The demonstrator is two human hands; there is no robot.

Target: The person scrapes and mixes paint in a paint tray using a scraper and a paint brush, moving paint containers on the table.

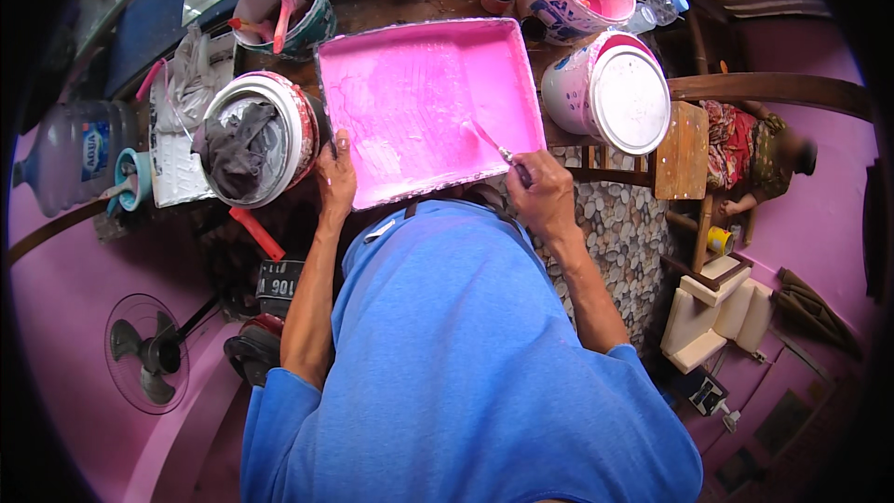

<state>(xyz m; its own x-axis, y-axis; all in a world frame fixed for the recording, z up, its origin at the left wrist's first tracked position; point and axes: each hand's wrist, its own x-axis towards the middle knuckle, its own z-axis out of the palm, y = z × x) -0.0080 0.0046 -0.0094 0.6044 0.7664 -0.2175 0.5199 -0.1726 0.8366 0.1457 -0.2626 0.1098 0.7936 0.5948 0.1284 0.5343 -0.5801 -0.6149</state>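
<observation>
A wide rectangular paint tray [503, 65], coated inside with wet pink paint, lies in front of me, its near edge by my waist. My left hand [335, 175] grips the tray's left side near the close corner, thumb up along the edge; its other fingers are mostly hidden. In my right hand [544, 188] is a paintbrush [501, 151], held over the near right part of the tray. The bristles point inward to the upper left and appear to touch the pink paint. Thicker streaks show in the paint around the brush tip.
Left of the tray stands a paint bucket [296, 121] with a dark rag [237, 151] on top. A bucket with brushes [321, 23] is behind it. Two white paint buckets, one open [549, 23], one with a lid [631, 98], stand right. A person [759, 154] sits far right.
</observation>
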